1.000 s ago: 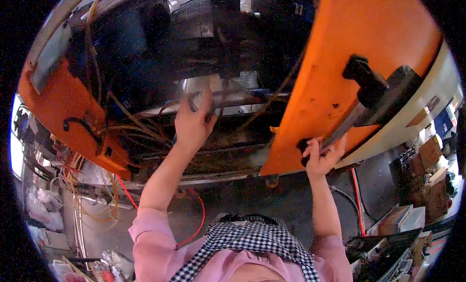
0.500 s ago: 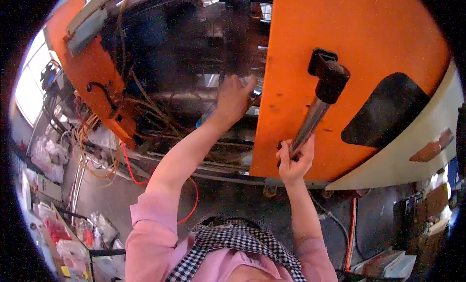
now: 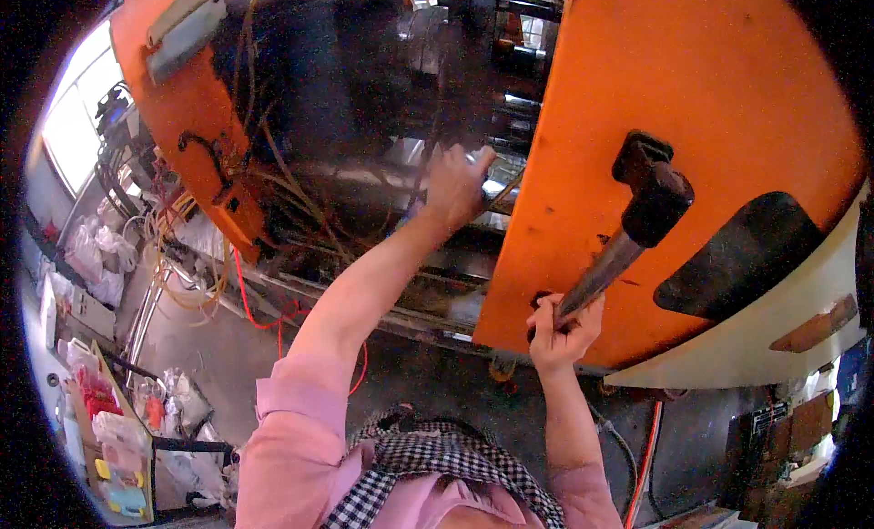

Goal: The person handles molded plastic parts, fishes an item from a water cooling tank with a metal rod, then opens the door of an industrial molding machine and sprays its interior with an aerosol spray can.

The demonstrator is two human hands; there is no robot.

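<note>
My right hand is closed around the lower part of a tubular door handle with black end brackets. The handle is fixed to a large orange machine door. My left hand reaches into the dark machine opening, left of the door's edge. Its thumb stands apart from the blurred fingers, and I can make out nothing held in it. Shiny metal bars lie close behind that hand. Much of the machine's inside is dark and smeared.
Loose hoses and cables hang by the orange frame at left. A red hose runs down toward the floor. Bags and plastic boxes stand at lower left. A dark window panel is set in the door.
The view has shifted and tilted slightly. The door has slid a little to the right, with my right hand still on its handle, showing more bars. My left hand stays inside the opening.
</note>
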